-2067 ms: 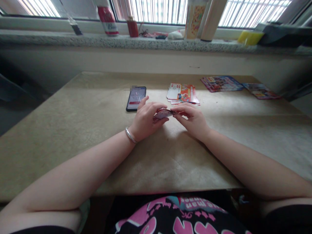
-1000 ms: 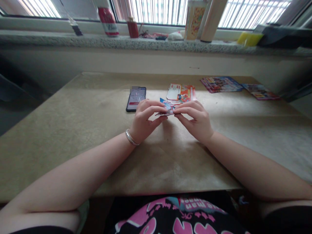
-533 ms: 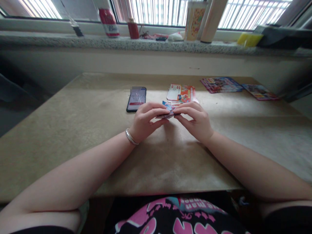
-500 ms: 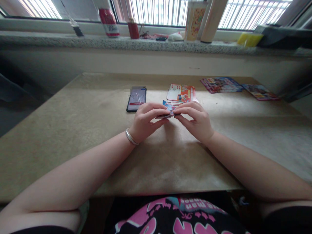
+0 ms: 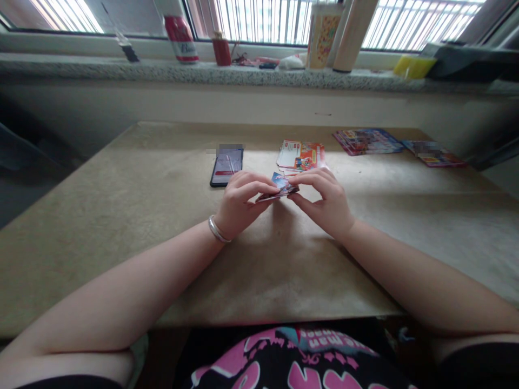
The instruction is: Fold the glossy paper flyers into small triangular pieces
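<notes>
Between my two hands is a small piece of colourful printed paper (image 5: 283, 185), blue and pink on top, folded with a layered lower edge. My left hand (image 5: 246, 200) pinches its left side between thumb and fingers; a silver bangle sits on that wrist. The right side is pinched by my right hand (image 5: 323, 197), thumb below and fingers above. The paper is held a little above the table, and my fingertips hide parts of it. Just beyond my hands lies a stack of printed orange and white sheets (image 5: 301, 155).
A phone (image 5: 227, 166) lies on the table (image 5: 121, 216) beyond my left hand. Colourful printed booklets (image 5: 368, 141) are at the far right, with another pile (image 5: 434, 154) beside them. On the windowsill (image 5: 243, 78) stand a red can (image 5: 181, 40), a red bottle (image 5: 221, 49) and a patterned cup (image 5: 323, 38).
The printed paper has tilted and its left end has come slightly lower and nearer to me, showing more of its top face. Both hands have shifted only a little.
</notes>
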Demonstrator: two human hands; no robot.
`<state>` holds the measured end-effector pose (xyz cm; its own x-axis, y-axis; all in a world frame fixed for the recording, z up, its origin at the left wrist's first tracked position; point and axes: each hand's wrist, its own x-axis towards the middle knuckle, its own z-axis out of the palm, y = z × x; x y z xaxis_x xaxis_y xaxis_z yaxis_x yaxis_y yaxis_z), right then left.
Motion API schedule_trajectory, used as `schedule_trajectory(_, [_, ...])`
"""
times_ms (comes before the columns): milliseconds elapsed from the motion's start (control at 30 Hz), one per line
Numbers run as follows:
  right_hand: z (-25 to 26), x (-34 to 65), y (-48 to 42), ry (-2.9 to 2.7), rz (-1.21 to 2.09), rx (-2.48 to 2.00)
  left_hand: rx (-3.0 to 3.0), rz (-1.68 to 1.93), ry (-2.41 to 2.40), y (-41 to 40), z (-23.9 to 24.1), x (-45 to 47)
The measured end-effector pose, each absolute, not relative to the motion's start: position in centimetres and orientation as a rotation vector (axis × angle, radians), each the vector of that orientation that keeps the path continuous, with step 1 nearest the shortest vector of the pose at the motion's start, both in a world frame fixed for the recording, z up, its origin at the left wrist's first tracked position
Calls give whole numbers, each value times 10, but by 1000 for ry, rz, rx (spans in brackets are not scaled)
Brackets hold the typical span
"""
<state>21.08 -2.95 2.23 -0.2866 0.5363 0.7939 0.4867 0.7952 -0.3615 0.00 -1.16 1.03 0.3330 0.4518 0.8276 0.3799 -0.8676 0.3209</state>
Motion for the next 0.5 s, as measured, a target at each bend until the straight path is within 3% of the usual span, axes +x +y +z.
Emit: schedule_trajectory(500, [27,209,-32,-1937,41,-728,2505,1571,769,-16,13,3])
